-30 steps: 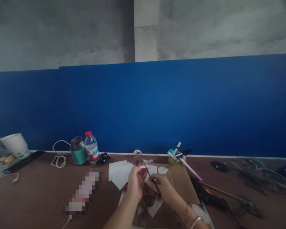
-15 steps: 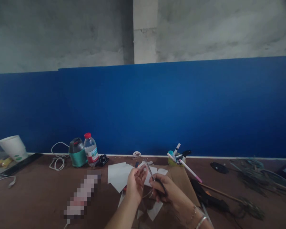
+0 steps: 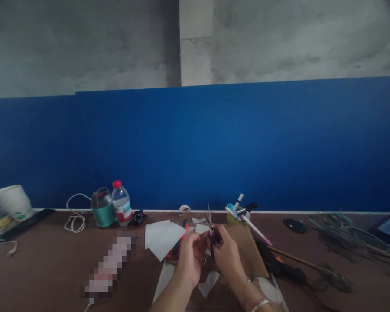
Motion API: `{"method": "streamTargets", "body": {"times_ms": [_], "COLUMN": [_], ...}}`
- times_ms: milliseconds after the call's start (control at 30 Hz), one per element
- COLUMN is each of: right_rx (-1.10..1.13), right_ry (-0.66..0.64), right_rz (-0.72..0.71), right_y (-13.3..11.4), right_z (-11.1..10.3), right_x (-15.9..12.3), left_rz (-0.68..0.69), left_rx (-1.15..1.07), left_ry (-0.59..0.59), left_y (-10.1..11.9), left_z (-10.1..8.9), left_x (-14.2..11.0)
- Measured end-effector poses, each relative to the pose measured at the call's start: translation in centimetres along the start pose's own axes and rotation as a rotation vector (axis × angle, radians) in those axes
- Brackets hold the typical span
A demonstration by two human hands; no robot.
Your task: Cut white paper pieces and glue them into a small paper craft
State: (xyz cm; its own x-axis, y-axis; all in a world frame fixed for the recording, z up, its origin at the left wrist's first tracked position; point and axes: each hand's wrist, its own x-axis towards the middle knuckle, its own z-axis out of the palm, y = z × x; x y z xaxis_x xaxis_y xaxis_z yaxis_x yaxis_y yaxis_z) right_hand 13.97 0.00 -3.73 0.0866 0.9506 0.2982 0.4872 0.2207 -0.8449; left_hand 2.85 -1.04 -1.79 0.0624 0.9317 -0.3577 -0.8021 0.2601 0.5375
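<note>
My right hand (image 3: 228, 252) is wrapped round the black handles of a pair of scissors (image 3: 216, 236), whose thin blades point up and away, slightly apart. Close beside it, my left hand (image 3: 191, 256) has its fingers drawn together near the scissors' pivot; whatever they pinch is too small and hidden to make out. White paper sheets (image 3: 162, 238) lie left of my hands, partly over a red and black object (image 3: 175, 250). A cut paper scrap (image 3: 208, 282) rests below, between my wrists. Under my right hand spreads a brown cardboard piece (image 3: 245, 245).
A pen holder (image 3: 238, 219) with several pens stands behind the cardboard. To the left are a red-capped water bottle (image 3: 121, 204), a teal container (image 3: 104, 216) and a white cable (image 3: 76, 222). On the right lie a black tool (image 3: 284, 269) and dried stems (image 3: 341, 242). A blue partition (image 3: 195, 147) closes the back.
The scissors have turned more upright and sit lower between my hands. Both hands have drawn closer together, and more of the red and black object shows. The view has shifted slightly.
</note>
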Motion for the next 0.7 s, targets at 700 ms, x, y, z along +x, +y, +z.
{"method": "streamTargets", "body": {"times_ms": [700], "right_rx": [0.397], "right_ry": [-0.159], "right_rz": [-0.036], "right_y": [0.0], "right_z": [-1.7], "right_x": [1.4], "left_rz": [0.534], "left_rx": [1.383], "left_ry": [-0.284], "left_y": [4.5], "left_z": [-2.1], "left_x": [0.6]}}
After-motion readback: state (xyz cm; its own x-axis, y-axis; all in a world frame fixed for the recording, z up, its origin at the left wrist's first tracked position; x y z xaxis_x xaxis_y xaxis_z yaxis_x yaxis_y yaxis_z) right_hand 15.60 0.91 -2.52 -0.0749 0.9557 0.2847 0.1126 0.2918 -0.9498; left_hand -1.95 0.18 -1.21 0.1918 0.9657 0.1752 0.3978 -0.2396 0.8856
